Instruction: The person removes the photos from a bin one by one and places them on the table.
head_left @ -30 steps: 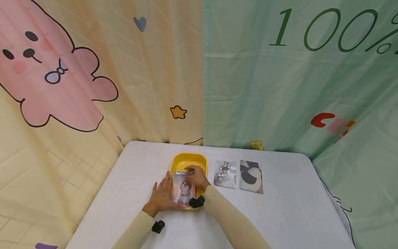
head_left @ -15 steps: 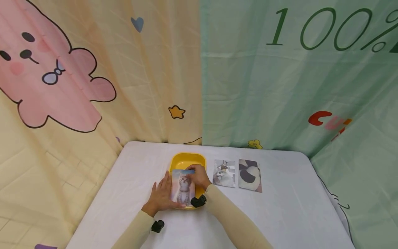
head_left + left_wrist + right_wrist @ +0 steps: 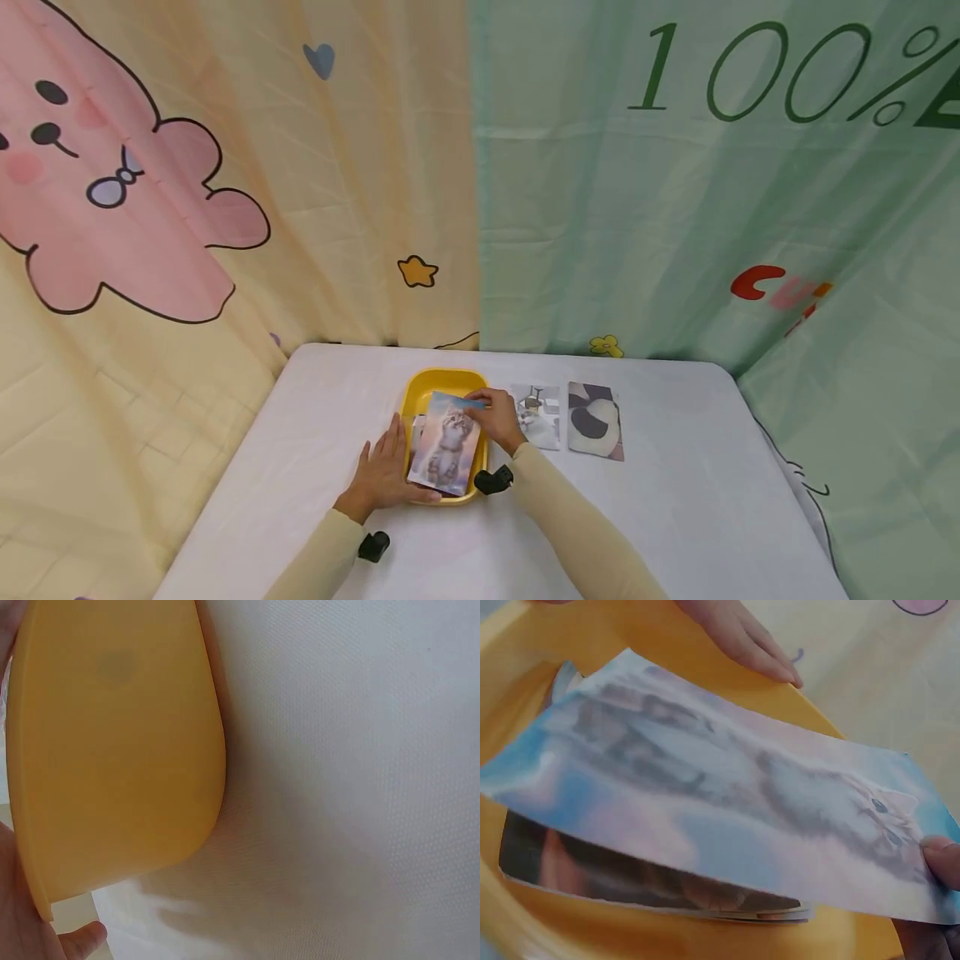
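My right hand (image 3: 501,419) pinches the upper right corner of a picture card of a kitten (image 3: 446,446), with the thumb on its printed face. The card is tilted over a yellow plastic basin (image 3: 422,385). In the right wrist view it bows slightly above a small stack of other picture cards (image 3: 615,870) inside the basin. My left hand (image 3: 377,475) rests at the basin's left side, fingers extended along the rim and thumb at the near edge. The left wrist view shows the basin's outer wall (image 3: 120,765) beside that hand.
To the right of the basin, two picture cards lie on the white table (image 3: 675,500): a greyish one (image 3: 542,429), partly behind my right hand, and a panda-like one (image 3: 595,423). Printed curtains (image 3: 375,167) hang behind the table.
The kitten card has risen off the stack and swung right and tilted, held by my right hand, uncovering cards beneath. My left hand stays at the basin. The view has shifted slightly.
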